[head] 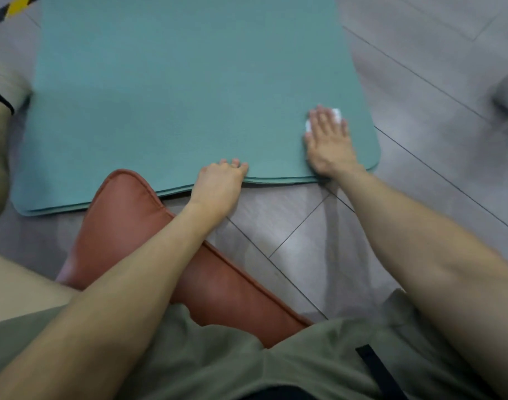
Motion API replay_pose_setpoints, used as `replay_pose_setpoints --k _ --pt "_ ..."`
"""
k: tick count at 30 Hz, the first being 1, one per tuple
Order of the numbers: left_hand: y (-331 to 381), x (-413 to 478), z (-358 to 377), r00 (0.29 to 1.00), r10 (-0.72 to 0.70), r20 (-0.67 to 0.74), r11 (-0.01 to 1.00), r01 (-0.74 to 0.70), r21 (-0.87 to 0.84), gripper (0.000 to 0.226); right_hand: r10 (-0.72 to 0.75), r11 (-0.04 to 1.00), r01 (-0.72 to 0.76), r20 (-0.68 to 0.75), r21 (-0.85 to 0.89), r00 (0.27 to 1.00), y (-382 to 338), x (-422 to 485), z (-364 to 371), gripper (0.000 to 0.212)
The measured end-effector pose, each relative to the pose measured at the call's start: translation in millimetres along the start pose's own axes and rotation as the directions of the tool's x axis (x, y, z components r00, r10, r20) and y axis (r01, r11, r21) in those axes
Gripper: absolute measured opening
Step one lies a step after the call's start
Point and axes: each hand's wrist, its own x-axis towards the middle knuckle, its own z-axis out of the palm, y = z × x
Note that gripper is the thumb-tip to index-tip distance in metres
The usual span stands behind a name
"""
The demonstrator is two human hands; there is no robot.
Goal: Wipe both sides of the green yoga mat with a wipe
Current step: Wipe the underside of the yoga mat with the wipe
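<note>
I was in the wiping step, working on the upward face of the mat [175,96], which lay on the floor [420,82] and filled the upper and middle left of the frame. Its near edge ran across the centre. Two layers showed along that edge, so I judged the mat was folded or doubled over.

My right hand [329,140] lay flat at centre right, fingers straight and spread, pressing the wipe [336,115] onto the mat close to its near right corner. Only a bit of white showed past my fingertips. My left hand [218,186] was at the middle of the near edge, its fingers [235,163] bent over the edge and gripping it. My thumb was hidden, so I could not tell whether it was tucked under.

By my reckoning the top face was only partly done and the underside not yet begun. The next move called for firm, flat pressure and a stroke across toward the left, with my left hand pinning the edge so the layers would not slide.

A seat [126,215] sat in the lower left. No container was in view, so I had nothing to report of contents.
</note>
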Motion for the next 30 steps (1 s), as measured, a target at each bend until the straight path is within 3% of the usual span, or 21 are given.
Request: replay_pose_setpoints --k 2,4,5,7,9,11,13,16,18,21,24,26,28,30 --pt "-2 -5 1 1.000 -0.011 0.003 1.000 0.011 -0.025 0.030 0.109 0.994 -0.109 -0.017 0.011 0.994 -1 1 -1 0.070" --pt "-7 -3 5 0.997 -0.057 -0.043 0.995 0.054 -0.080 0.029 0.008 1.000 -0.008 -0.038 0.007 0.999 -45 -3 4 0.072" --pt "-9 1 7 0.995 -0.084 -0.056 0.992 0.078 -0.102 0.043 -0.131 0.991 0.131 -0.022 -0.009 0.991 -72 -7 9 0.071" --pt "-14 9 7 0.990 -0.137 0.027 0.982 0.139 -0.129 0.089 -0.418 0.907 0.418 0.005 -0.044 0.908 -113 -16 21 0.066" --pt "-17 16 7 0.981 -0.162 0.102 0.976 0.175 -0.128 0.111 -0.530 0.847 0.530 0.025 -0.043 0.848 -111 -11 19 0.063" --pt "-19 22 8 0.982 -0.150 0.111 0.984 0.160 -0.079 0.113 -0.439 0.897 0.440 0.025 -0.041 0.898 -72 13 9 0.065" --pt "-16 21 7 0.980 -0.150 0.134 0.986 0.157 -0.049 0.112 -0.176 0.984 0.177 0.008 -0.028 0.984 -19 38 -6 0.069" --pt "-8 21 6 0.971 -0.181 0.156 0.981 0.190 -0.042 0.112 0.097 0.995 -0.097 -0.040 -0.011 0.995 10 57 -16 0.073" --pt "-5 23 5 0.970 -0.187 0.154 0.980 0.195 -0.039 0.113 0.084 0.996 -0.085 -0.066 -0.019 0.994 -30 57 -9 0.075" --pt "-3 25 2 0.972 -0.183 0.145 0.981 0.191 -0.038 0.114 -0.276 0.960 0.276 0.004 -0.040 0.961 -103 49 11 0.070" --pt "-10 21 1 0.976 -0.173 0.132 0.981 0.182 -0.062 0.112 -0.445 0.894 0.447 0.055 -0.033 0.894 -116 50 11 0.065" --pt "-13 19 -1 0.980 -0.161 0.119 0.983 0.170 -0.073 0.108 -0.372 0.927 0.373 0.047 -0.022 0.927 -76 52 6 0.065" --pt "-11 20 -4 0.979 -0.160 0.126 0.984 0.169 -0.062 0.107 -0.131 0.991 0.131 -0.005 -0.016 0.991 -18 49 -5 0.070" --pt "-8 20 -5 0.974 -0.174 0.144 0.983 0.181 -0.037 0.108 0.090 0.996 -0.090 -0.035 -0.001 0.995 28 41 -15 0.075"
